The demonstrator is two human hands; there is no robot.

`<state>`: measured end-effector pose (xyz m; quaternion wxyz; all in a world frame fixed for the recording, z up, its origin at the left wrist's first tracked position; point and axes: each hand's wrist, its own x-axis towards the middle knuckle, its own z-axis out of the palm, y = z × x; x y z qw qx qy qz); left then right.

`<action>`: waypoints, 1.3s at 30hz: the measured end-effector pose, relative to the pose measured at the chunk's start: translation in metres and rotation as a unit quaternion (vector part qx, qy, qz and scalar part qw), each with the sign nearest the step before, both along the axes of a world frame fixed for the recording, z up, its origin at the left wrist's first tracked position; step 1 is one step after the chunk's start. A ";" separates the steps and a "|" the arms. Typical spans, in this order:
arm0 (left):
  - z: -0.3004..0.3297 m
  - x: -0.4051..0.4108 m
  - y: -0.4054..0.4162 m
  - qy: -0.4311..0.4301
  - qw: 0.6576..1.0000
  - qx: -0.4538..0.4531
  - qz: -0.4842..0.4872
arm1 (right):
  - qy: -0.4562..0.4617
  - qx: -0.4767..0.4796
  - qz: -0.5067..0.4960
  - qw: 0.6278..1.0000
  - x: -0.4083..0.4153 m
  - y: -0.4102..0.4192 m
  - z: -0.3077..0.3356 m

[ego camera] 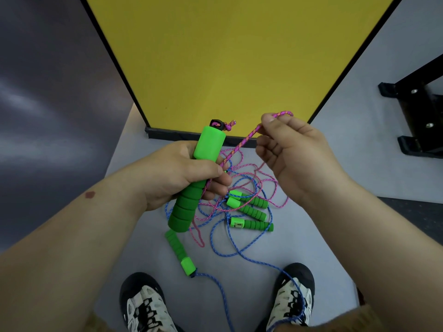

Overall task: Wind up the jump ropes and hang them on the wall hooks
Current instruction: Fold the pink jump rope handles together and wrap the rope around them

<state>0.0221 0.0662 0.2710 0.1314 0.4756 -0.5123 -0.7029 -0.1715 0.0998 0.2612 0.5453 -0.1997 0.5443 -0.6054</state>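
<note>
There is 1 view, from a wide-angle camera on the person's head, facing forward and steeply down. Both hands sit close beneath it, the floor [148, 168] and shoes [143, 305] farther below.

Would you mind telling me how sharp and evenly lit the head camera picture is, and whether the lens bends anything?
Head view: hands and green handle sharp, lighting soft and even with faint shadows; the grey wall at left shows blurry pale reflections; wide-angle distortion splays the yellow panel edges outward and enlarges the forearms toward the bottom corners.
</note>
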 end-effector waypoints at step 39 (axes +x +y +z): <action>0.001 -0.001 0.001 0.001 1.000 0.010 0.012 | 0.043 0.020 0.165 0.985 0.020 0.010 -0.003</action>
